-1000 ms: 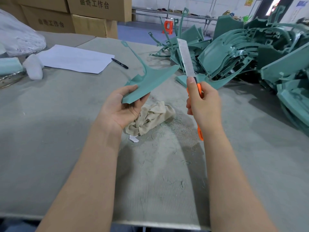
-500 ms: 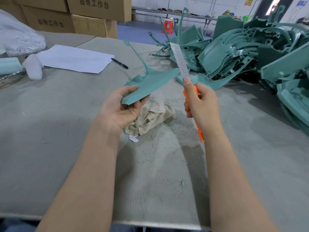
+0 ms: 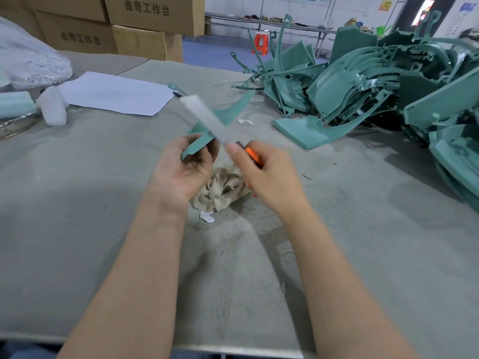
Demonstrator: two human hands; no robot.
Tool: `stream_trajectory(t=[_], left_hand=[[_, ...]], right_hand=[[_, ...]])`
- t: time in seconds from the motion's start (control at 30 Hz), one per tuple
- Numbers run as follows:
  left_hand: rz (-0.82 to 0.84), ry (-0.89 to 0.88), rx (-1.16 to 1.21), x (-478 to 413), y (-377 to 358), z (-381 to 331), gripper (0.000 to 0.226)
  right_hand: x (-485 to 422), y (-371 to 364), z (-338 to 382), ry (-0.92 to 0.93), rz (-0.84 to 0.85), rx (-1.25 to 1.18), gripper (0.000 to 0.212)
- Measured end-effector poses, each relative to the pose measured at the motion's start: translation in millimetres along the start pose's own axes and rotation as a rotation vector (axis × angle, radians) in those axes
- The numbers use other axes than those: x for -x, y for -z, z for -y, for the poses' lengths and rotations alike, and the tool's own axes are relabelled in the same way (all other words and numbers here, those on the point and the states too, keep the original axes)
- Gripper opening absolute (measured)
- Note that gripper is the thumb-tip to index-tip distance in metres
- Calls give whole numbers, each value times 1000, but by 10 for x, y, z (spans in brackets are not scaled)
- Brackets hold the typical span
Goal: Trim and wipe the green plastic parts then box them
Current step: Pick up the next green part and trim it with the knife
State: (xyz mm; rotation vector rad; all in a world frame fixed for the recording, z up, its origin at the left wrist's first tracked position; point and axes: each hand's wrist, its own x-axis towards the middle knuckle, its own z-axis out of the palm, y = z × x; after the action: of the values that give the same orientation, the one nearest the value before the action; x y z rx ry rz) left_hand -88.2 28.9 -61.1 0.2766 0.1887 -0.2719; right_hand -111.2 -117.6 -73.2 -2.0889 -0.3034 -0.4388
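My left hand [image 3: 185, 167] grips the near corner of a flat green plastic part [image 3: 230, 111], held above the table with a thin arm reaching away to the left. My right hand [image 3: 261, 174] grips an orange-handled knife [image 3: 252, 155]; its long pale blade [image 3: 204, 119] is blurred and lies across the green part, pointing up and left. A crumpled beige rag [image 3: 223, 189] lies on the table just below both hands.
A big heap of green plastic parts [image 3: 375, 81] fills the right back of the grey table [image 3: 77, 203]. White paper [image 3: 114, 94] and a black pen [image 3: 178, 94] lie back left, beside a white lump [image 3: 53, 106]. Cardboard boxes [image 3: 145, 19] stand behind. Shavings litter the table.
The knife blade has swung from upright, right of the part, leftward onto it. My right hand moved closer to my left. The green part tilted and sits lower.
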Motion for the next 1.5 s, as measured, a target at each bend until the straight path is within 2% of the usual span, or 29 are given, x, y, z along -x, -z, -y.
stream_trajectory(t=[0.13, 0.2, 0.53, 0.63, 0.77, 1.0, 1.23, 1.4, 1.5], left_hand=[[36, 47, -1, 40, -10, 22, 32], [42, 66, -20, 43, -17, 30, 34], [23, 88, -79, 41, -19, 20, 23], [19, 94, -103, 33, -15, 19, 29], [35, 99, -99, 38, -11, 24, 40], [46, 108, -50, 76, -24, 33, 31], [46, 105, 35, 76, -23, 15, 49], [58, 81, 88, 53, -11, 15, 40], [-1, 56, 115, -3, 15, -20, 27]], right_hand=[[-69, 166, -116, -95, -270, -13, 61], [-84, 211, -154, -111, -333, -19, 66], [-97, 205, -171, -159, -361, -61, 70], [-100, 209, -174, -163, -371, -49, 71], [-95, 205, -164, -146, -359, -56, 71], [-75, 182, -138, -134, -301, -120, 67], [-51, 98, -100, -94, -204, -50, 52], [-19, 0, -74, -37, -112, 24, 55], [17, -111, -38, 38, -25, 117, 50]])
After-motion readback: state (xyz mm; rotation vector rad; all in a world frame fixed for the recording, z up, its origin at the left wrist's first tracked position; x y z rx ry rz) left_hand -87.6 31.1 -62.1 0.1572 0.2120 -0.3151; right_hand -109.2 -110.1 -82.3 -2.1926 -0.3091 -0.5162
